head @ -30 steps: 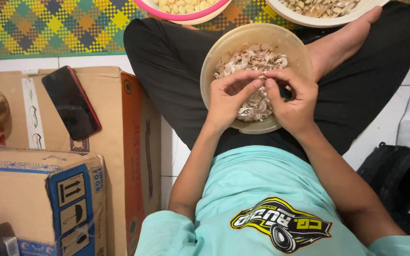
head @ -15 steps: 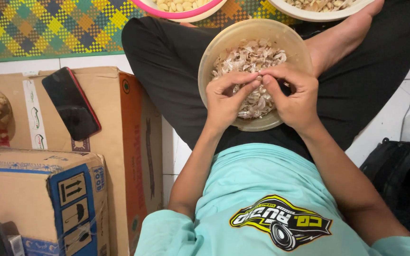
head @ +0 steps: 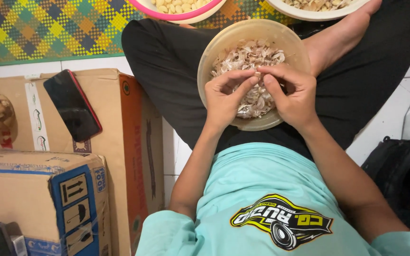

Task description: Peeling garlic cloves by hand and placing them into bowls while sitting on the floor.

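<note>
Both hands over beige bowl (head: 214, 52) in lap. Left hand (head: 224, 97) and right hand (head: 293, 95) pinch small garlic clove (head: 258, 75) at bowl centre, fingertips narrow. Advice: peel above bowl so skins drop inside. Pink-rimmed bowl (head: 176, 16) at 11 o'clock.

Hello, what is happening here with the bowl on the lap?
A person sits cross-legged with a beige bowl of papery garlic skins on the lap. The left hand and right hand meet over it, fingertips pinching one small clove. A pink-rimmed bowl of peeled cloves sits ahead, and a phone lies on a cardboard box.
</note>
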